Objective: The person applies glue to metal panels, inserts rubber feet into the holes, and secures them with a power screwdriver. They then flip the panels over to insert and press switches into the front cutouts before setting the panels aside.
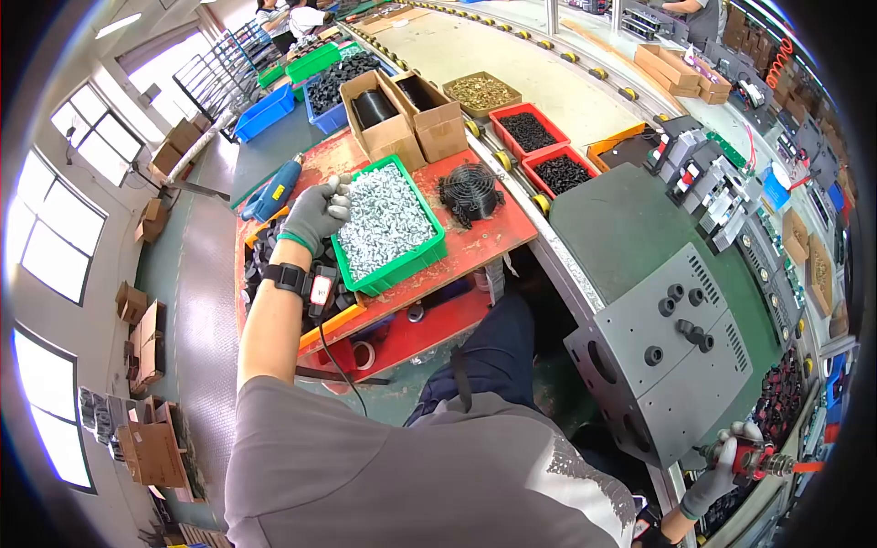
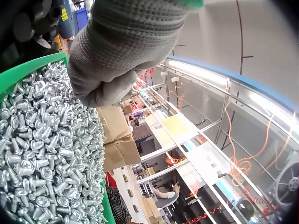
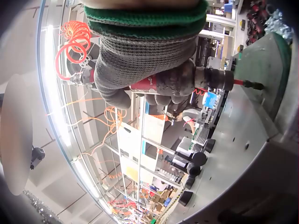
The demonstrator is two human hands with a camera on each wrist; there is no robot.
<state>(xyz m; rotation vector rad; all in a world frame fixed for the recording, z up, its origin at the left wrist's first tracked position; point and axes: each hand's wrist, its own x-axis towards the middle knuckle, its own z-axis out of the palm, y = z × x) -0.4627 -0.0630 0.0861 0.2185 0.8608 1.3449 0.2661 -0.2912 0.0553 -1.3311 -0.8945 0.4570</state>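
My gloved left hand [image 1: 317, 212] is over the left edge of a green bin [image 1: 388, 274] full of silver screws [image 1: 379, 219]. In the left wrist view the hand's [image 2: 121, 51] fingers are curled beside the screws [image 2: 46, 154]; whether they pinch any is hidden. My right hand [image 1: 717, 475] grips a red pneumatic screwdriver [image 1: 754, 461] at the lower right; the right wrist view shows the hand [image 3: 145, 60] wrapped round the tool [image 3: 175, 81], its bit pointing past a grey metal panel [image 3: 233, 140]. Several black round feet [image 1: 653, 355] sit on the grey metal housing [image 1: 676, 393].
A blue power drill [image 1: 272, 190] lies left of the screw bin. Behind are cardboard boxes [image 1: 395, 137], red bins of black parts [image 1: 528, 132] and a coiled black wire guard [image 1: 470, 194]. A roller conveyor rail [image 1: 548, 219] runs between the red table and green mat [image 1: 607, 205].
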